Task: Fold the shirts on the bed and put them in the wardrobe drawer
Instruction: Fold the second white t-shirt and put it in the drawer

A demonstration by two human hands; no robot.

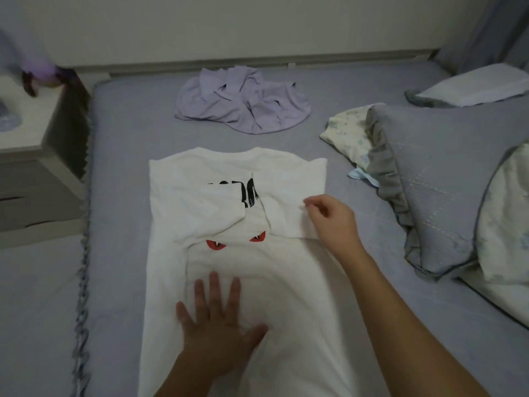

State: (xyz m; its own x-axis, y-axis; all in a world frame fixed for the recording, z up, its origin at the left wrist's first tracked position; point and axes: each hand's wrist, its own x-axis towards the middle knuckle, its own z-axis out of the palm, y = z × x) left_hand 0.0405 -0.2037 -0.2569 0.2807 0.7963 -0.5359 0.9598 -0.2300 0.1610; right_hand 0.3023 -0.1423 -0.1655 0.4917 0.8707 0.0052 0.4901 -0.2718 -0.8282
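Note:
A white T-shirt (286, 287) with black letters and two red eye prints lies flat on the grey bed (128, 167), both sleeves folded inward over its back. My left hand (217, 319) presses flat on the lower middle of the shirt, fingers spread and straight. My right hand (329, 219) is at the edge of the right folded sleeve, fingers loosely curled, thumb and forefinger close to the fabric's corner. A crumpled lilac shirt (243, 101) lies further back on the bed.
Grey ruffled pillows (435, 179) and floral ones (506, 222) crowd the right side of the bed. A white bedside cabinet (31, 156) with drawers stands at the left, with small purple objects on top. A wall runs behind the bed.

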